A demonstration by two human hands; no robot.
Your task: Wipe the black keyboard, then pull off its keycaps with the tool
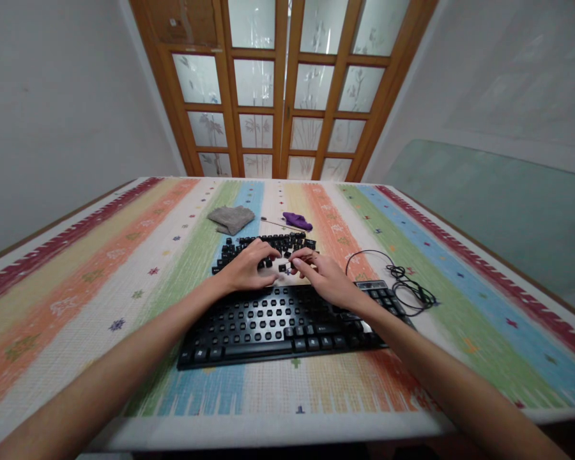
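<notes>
A black keyboard [259, 319] lies flat in front of me, many of its keys off so that rows of bare key posts show. The lower row and part of the right side still carry keycaps. Behind the keyboard, loose black keycaps [280, 243] lie in rough rows. My left hand [249, 266] rests at the keyboard's back edge, thumb and fingers apart, beside some keycaps. My right hand [323, 275] has thumb and fingers pinched together over a small pale thing, too small to name. One loose keycap [282, 268] sits between the two hands.
A grey cloth [230, 219] and a crumpled purple cloth [297, 221] lie farther back, with a thin dark-tipped stick [280, 223] between them. The keyboard's coiled cable [407, 284] is at the right. A striped tablecloth [138, 319] covers the table.
</notes>
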